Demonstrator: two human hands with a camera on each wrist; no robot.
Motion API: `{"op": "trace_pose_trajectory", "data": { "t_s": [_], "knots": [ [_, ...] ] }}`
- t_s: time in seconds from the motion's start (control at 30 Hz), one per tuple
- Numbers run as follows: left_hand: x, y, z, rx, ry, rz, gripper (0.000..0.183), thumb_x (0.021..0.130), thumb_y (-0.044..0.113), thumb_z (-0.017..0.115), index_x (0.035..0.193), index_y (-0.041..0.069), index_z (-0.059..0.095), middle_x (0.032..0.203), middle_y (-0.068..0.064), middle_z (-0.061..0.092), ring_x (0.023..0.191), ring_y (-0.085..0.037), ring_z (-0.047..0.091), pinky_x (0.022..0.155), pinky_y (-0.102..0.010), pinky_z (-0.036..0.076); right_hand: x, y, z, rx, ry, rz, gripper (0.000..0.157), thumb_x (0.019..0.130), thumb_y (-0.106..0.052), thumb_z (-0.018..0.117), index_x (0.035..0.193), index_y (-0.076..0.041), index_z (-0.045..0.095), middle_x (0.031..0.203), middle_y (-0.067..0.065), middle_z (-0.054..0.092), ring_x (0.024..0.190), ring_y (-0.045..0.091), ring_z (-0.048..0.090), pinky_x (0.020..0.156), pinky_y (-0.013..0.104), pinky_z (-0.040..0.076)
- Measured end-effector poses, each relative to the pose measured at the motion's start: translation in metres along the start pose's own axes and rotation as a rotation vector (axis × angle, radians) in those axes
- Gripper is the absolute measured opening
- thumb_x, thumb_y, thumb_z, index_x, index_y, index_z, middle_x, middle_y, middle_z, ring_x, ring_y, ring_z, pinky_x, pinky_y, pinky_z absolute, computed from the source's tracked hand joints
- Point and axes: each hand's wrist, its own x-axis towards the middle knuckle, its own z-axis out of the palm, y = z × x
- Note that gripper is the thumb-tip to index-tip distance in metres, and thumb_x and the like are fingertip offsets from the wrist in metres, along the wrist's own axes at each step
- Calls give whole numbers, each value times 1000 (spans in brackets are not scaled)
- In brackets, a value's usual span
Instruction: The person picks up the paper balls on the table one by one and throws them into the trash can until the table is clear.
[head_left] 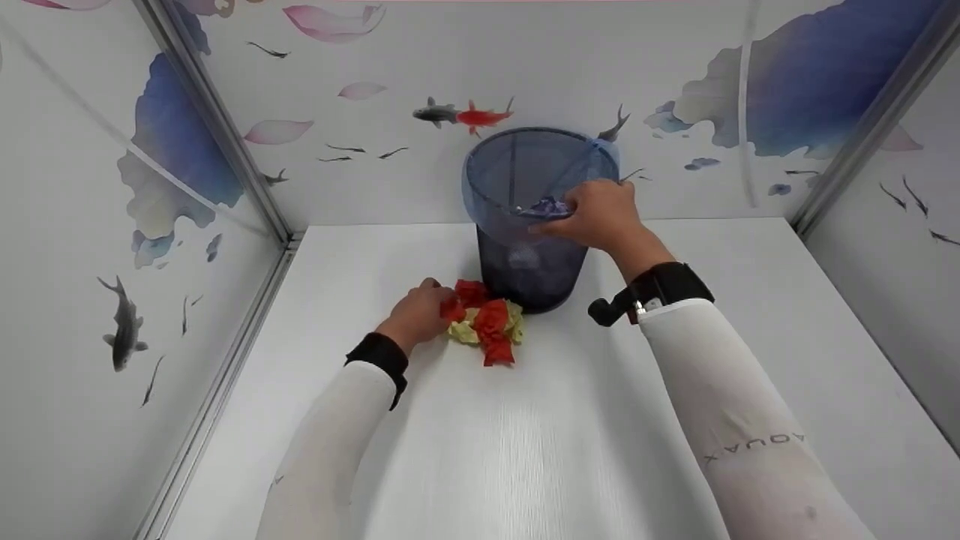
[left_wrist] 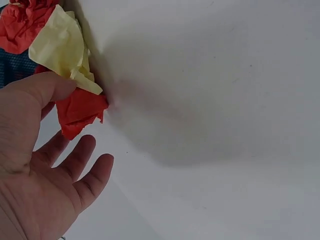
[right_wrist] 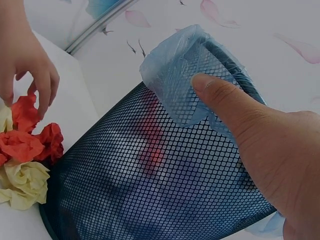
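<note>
A dark mesh trash bin [head_left: 529,262] lined with a thin blue bag [head_left: 487,187] stands against the back wall. My right hand [head_left: 604,214] grips its near right rim, the thumb [right_wrist: 220,92] pressing the folded bag outside. The fingers inside are mostly hidden. Beside them is crumpled purple paper [head_left: 549,206]; whether they hold it I cannot tell. My left hand [head_left: 418,315] pinches a piece of crumpled red paper [left_wrist: 80,110] left of the bin's base, other fingers spread. More red paper [head_left: 493,319] and yellow paper [head_left: 463,331] lie heaped on the table there.
The white table [head_left: 465,450] sits in a booth with printed walls at the back [head_left: 360,180] and both sides. Metal corner posts [head_left: 217,127] frame it. Through the bin's mesh, blurred red and purple contents [right_wrist: 152,150] show.
</note>
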Motion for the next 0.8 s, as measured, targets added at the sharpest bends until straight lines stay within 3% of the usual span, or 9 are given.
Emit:
{"op": "trace_pose_trajectory", "data": {
  "t_s": [0.27, 0.47, 0.8],
  "knots": [
    [0, -3, 10, -114, 20, -10, 17, 92, 9, 69, 108, 4, 71, 105, -12, 60, 96, -25, 56, 97, -40, 51, 0, 0, 1, 23, -10, 17, 76, 68, -89, 68, 60, -16, 48, 58, -2, 39, 68, 24, 47, 94, 59, 33],
    [0, -7, 15, -142, 23, -54, 13, 88, 4, 69, 101, 3, 70, 100, -11, 59, 93, -23, 53, 93, -39, 49, 0, 0, 1, 22, -10, 12, 76, 67, -89, 68, 60, -16, 48, 59, -2, 38, 68, 24, 47, 96, 62, 34],
    [-3, -11, 17, -200, 78, -17, 11, 86, 5, 71, 96, 0, 67, 103, -12, 57, 93, -23, 50, 93, -39, 47, 0, -1, 0, 15, -14, 15, 75, 68, -88, 69, 61, -17, 48, 60, -2, 37, 68, 24, 46, 94, 59, 34]
  ]
}}
